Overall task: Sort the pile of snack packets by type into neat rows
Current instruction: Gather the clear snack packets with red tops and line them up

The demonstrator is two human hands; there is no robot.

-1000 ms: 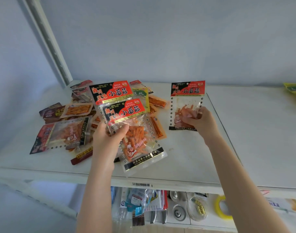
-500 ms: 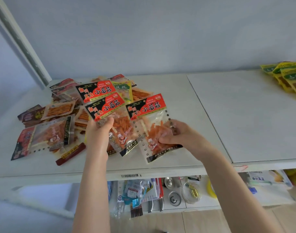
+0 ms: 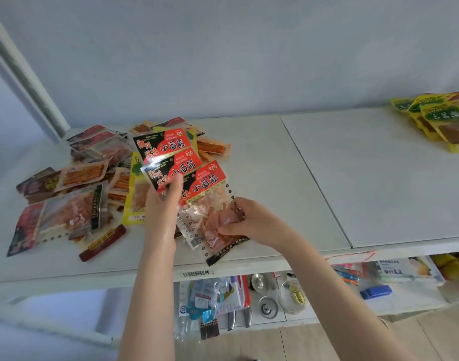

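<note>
Both hands clamp one fan of three matching red-and-black packets [image 3: 181,165] headed "小面筋": the left hand [image 3: 163,204] pinches the upper two, the right hand [image 3: 245,221] the lowest. Left of the left hand, the mixed pile [image 3: 74,194] lies unsorted on the bench [image 3: 288,183]; far right, yellow packets [image 3: 442,121] lie grouped.
</note>
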